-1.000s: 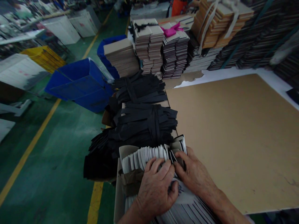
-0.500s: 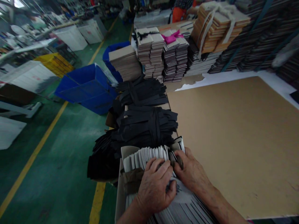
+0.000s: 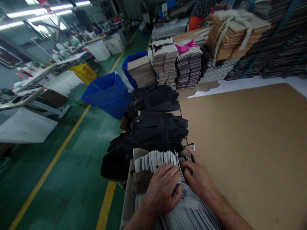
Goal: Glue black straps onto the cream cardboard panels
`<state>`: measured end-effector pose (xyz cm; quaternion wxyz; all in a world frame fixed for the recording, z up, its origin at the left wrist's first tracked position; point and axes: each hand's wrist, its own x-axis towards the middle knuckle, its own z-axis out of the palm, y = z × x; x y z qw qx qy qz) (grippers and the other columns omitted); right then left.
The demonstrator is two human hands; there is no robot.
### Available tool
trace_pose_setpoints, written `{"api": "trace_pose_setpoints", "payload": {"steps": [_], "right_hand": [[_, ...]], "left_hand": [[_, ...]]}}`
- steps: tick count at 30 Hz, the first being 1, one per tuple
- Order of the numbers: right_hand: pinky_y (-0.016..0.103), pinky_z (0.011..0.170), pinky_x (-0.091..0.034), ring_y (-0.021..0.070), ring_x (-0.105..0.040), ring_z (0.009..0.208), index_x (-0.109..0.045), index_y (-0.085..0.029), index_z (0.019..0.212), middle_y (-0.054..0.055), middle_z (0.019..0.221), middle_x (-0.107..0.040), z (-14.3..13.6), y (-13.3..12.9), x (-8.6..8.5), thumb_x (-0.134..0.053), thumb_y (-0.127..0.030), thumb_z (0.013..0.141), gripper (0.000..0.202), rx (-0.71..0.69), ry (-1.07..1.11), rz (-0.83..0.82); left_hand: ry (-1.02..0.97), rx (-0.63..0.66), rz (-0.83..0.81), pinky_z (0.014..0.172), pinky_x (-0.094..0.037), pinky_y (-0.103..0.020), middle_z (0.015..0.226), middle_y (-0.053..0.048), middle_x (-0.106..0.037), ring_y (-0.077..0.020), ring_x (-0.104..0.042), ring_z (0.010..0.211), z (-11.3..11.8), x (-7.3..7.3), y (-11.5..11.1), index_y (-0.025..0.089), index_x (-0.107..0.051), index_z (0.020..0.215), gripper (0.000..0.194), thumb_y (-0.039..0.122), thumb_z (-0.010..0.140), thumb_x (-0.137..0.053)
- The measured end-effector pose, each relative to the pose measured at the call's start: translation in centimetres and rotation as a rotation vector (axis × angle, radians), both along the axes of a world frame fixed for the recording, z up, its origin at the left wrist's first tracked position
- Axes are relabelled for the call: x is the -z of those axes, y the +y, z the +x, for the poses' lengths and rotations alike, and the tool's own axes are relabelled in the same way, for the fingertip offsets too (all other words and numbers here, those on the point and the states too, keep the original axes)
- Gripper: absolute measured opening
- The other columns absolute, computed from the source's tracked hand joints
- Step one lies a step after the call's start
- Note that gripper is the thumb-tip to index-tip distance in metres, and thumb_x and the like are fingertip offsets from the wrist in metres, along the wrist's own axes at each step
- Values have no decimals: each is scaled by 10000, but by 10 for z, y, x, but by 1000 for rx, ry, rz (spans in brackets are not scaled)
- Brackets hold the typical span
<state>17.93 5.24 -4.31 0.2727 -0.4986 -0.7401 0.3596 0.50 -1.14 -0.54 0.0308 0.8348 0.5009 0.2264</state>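
Nearest my view: left hand [image 3: 163, 189], fingers together, thumb apart, resting on pale cards [image 3: 155, 158] filed in a box [image 3: 127, 195]; right hand [image 3: 201, 178], fingers apart at the row's end. I judge handling unfinished, none seen lifted out. Beyond: tied black strips [image 3: 155, 127].

The near packed pieces [image 3: 155, 158] look like matt card, the black strips [image 3: 158, 127] beyond like dull cloth. At right, the brown tabletop [image 3: 240, 134] appears smooth and matt; at far left, the blue bin [image 3: 107, 92] looks plastic.
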Motion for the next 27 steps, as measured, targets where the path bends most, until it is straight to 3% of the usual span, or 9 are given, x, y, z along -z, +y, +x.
{"api": "trace_pose_setpoints", "payload": {"steps": [5,9,18,24,27], "right_hand": [[536,1122,-375,267,-458,1342,-691,-214,773,69,1451,-514,4,5,3,-472,-80,809,260,-79,-22,29],[545,1084,-380,254,-513,1259,-704,-224,840,73,1327,-607,8,8,3,-451,-74,815,295,-111,-34,24],[482,1097,-367,241,-479,1266,-722,-236,798,51,1333,-573,14,8,3,-485,-127,821,261,-74,-19,-41],[460,1107,-375,226,-482,1263,-730,-229,903,64,1334,-563,15,7,-3,-468,-152,873,275,-77,-33,-66],[455,1096,-390,227,-499,1237,-736,-223,868,72,1310,-578,16,9,-5,-465,-208,923,277,-100,-34,-66]], "left_hand": [[-43,-9,-1,1062,-500,-467,1196,-97,-708,-260,-610,1170,3,1,3,134,-619,1200,380,218,830,-596],[-91,-13,-33,1046,-494,-467,1165,-99,-707,-260,-610,1133,6,-2,7,129,-629,1166,339,234,847,-579],[-62,4,-161,1056,-441,-486,1224,-85,-644,-268,-531,1155,6,0,5,153,-598,1229,369,282,887,-550],[15,-34,-155,1004,-455,-484,1179,-75,-632,-268,-529,1114,11,-3,6,186,-619,1141,304,241,843,-586],[29,-57,-169,993,-460,-475,1150,-71,-632,-265,-535,1096,13,-2,6,192,-625,1091,272,246,826,-605]]}}
